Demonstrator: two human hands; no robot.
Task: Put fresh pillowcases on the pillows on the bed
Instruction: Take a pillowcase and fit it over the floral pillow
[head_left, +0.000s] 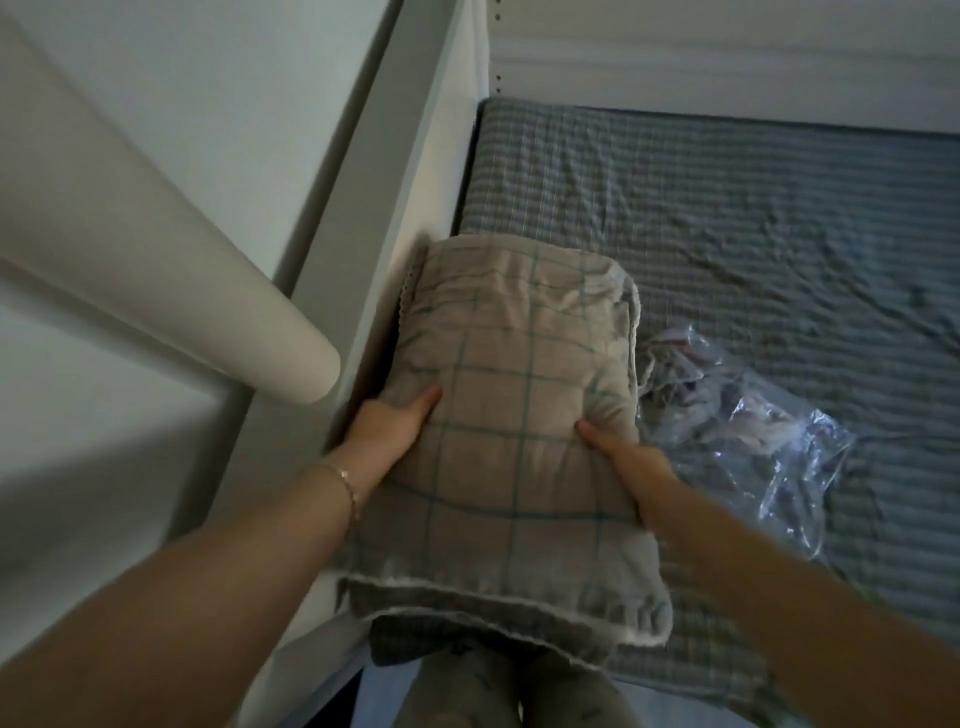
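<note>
You've got both hands on the pillow (511, 415), which sits at the near left corner of the bed (727, 218), pushed up against the white frame (415, 208) on the left side. It's already in a beige pillowcase w/ a thin teal grid, and the open end w/ the pale trim hangs toward you off the mattress edge.

Your left hand (387, 431) grips the left edge: thumb on top pointing in, the rest of the fingers tucked under so can't see them. There's a thin bracelet (347, 488) on that wrist. Your right hand (623, 462) does the same on the right edge, thumb pressed into the top, fingers hidden underneath. So both are closed around the pillow's sides.

Just right of the pillow there's a crumpled clear plastic bag (753, 415) lying on the blue-grey striped sheet. A white round post (156, 249) cuts across the left of the view. Kinda blurry overall.
</note>
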